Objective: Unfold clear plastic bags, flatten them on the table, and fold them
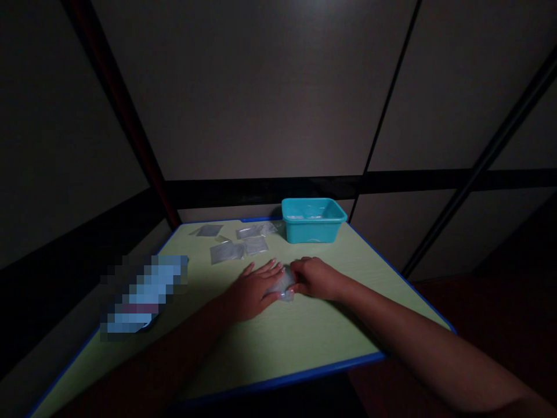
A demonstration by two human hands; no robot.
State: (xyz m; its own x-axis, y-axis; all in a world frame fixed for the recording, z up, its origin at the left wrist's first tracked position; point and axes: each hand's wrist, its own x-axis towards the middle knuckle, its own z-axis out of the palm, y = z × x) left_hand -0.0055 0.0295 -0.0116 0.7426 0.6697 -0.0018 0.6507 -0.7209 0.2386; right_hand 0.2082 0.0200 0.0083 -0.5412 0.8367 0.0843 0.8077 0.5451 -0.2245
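A small clear plastic bag [284,283] lies on the table between my two hands. My left hand [256,290] rests flat on its left part, fingers spread out. On the other side, my right hand [311,277] has its fingers curled and pinched at the bag's right edge. Some of the bag is hidden under the hands, and I cannot make out whether anything is inside it. Beyond my hands, several similar flat plastic bags [227,252] lie loosely grouped on the table.
The light green table [261,348] has a blue edge. A turquoise plastic basin [312,232] stands at its far right. At the left lies a pixelated bluish object [150,290]. Dark panelled cabinet doors [261,93] rise behind the table.
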